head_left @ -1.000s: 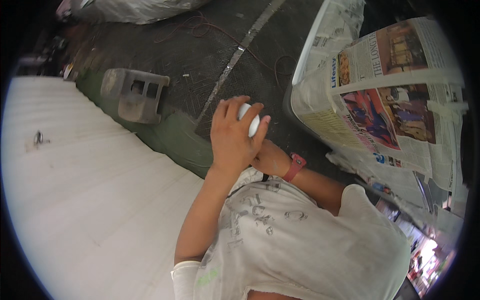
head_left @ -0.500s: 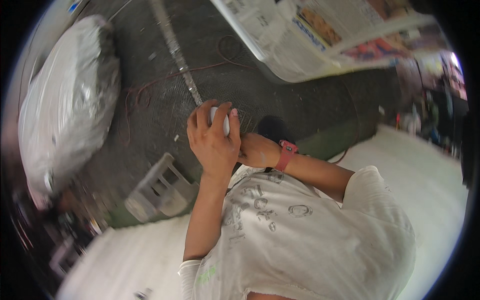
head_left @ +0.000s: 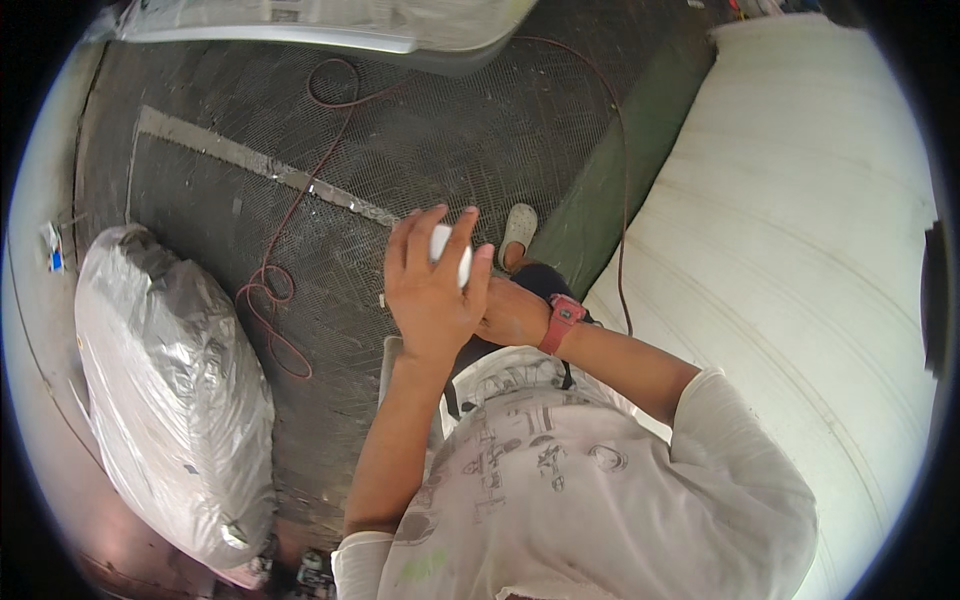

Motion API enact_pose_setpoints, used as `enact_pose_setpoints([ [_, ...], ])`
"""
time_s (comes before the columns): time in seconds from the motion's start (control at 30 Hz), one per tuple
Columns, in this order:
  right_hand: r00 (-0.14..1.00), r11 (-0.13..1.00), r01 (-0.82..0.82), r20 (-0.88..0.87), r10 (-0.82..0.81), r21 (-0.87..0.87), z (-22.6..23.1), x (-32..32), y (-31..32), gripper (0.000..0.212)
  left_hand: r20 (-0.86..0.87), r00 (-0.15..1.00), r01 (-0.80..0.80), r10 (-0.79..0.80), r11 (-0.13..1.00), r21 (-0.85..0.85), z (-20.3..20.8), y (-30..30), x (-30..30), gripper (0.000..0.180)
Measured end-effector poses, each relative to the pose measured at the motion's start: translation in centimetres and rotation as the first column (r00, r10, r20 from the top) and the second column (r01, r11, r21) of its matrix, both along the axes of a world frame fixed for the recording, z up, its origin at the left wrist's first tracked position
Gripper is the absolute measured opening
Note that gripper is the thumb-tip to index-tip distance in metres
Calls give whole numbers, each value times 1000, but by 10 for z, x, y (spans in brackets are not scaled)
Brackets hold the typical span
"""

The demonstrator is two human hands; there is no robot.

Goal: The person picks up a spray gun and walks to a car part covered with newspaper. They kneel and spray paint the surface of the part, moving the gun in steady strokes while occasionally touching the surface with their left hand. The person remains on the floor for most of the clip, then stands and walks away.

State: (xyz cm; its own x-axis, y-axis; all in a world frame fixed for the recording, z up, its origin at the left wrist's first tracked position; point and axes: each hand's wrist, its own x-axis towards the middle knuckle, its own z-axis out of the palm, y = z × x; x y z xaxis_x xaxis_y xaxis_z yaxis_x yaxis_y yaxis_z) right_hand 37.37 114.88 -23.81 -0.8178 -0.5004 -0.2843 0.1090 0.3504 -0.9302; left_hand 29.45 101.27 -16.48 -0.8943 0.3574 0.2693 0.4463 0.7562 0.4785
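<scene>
In front of my shirt, my left hand (head_left: 432,300) has its fingers curled over a smooth, white, rounded object (head_left: 450,252). Part of that object shows between the fingers; its kind I cannot make out. My right hand (head_left: 512,314) meets the left one from the right side, below the white object. Its fingers are hidden behind the left hand, so their grip does not show. A red wristwatch (head_left: 564,318) is on my right wrist.
A bulky shape wrapped in silvery plastic (head_left: 180,390) stands at the left. Along the top is a pale, film-covered panel (head_left: 330,35). A thin red hose (head_left: 290,215) loops over the dark floor. White sheeting (head_left: 780,220) hangs at the right; a foot wears a grey clog (head_left: 521,222).
My view has turned, so the wrapped shape sits lower and the covered panel has shifted toward the upper left. Both hands keep nearly the same pose around the white object.
</scene>
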Motion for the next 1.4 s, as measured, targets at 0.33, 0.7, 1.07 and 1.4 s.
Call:
enact_pose_setpoints([
  [0.33, 808, 815, 579, -139, -573, 7, -97, -6, 96, 42, 310, 928, 204, -208, 978, 46, -84, 100, 16, 87],
  [0.7, 503, 510, 844, -82, -860, -167, -173, -73, 161, 74, 700, 713, 269, -33, 935, -230, -234, 44, 95, 80],
  [1.07, 485, 507, 782, -157, -860, -363, -194, -104, 139, 87, 311, 947, 310, -81, 490, -815, -281, 125, -192, 99],
  [1.4, 539, 535, 732, -121, -834, -422, -262, -105, 123, 91, -141, 931, 102, -337, 610, -786, -332, 108, -265, 108],
])
